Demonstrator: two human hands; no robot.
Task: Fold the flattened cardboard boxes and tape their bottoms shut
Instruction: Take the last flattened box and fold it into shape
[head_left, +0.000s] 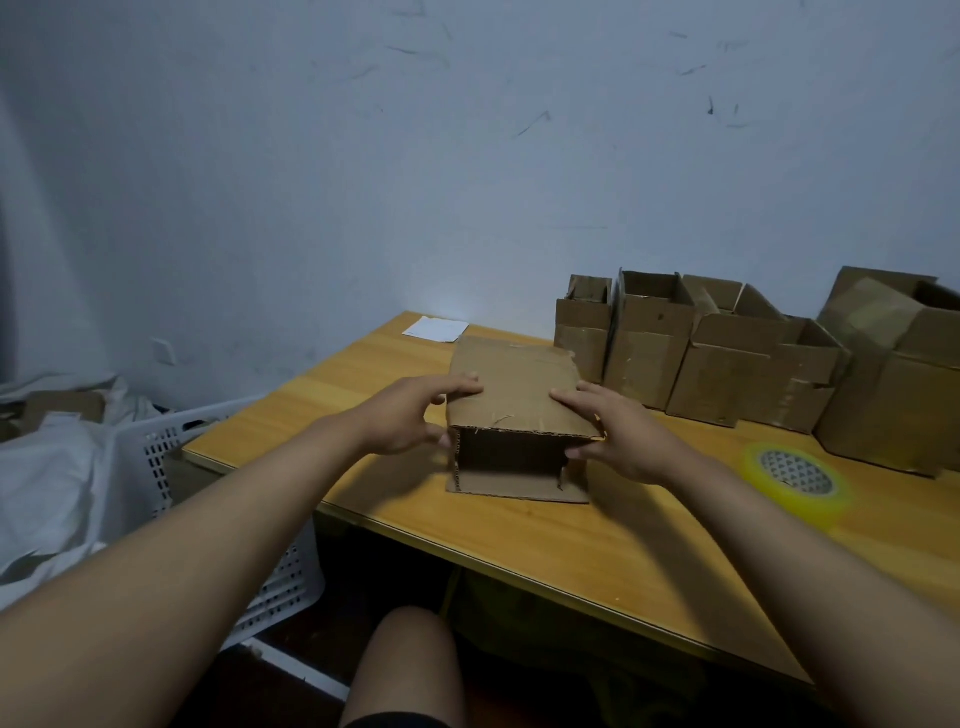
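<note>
Step in hand, judged: squaring the box (514, 395) into an open tube before its bottom flaps get folded.

Left hand (410, 415) noted at the box's left edge, fingers laid over the top panel, thumb tucked under toward the left wall; curled round that edge. Right hand (608, 431) noted at the box's right edge, fingers flat-to-curled over the top panel, thumb under the corner; also gripping. Both hands on the same box, set apart across its width.

To do well: keep even inward pressure from both sides so the walls stand upright and not skewed; keep thumbs out of the opening's flaps; hold the lower panel flat on the desk (363, 374).

Box: brown corrugated board, half-opened, near end open and dark inside, one flap lying flat on the desk toward the near edge. Scuffed, with tape remnants on top. Likely limp at the creases.

Right of the box: tape roll (797, 480), yellowish, lying flat, well apart. Behind and right of the box: row of folded boxes (727, 358), standing open-topped against the wall.
</note>
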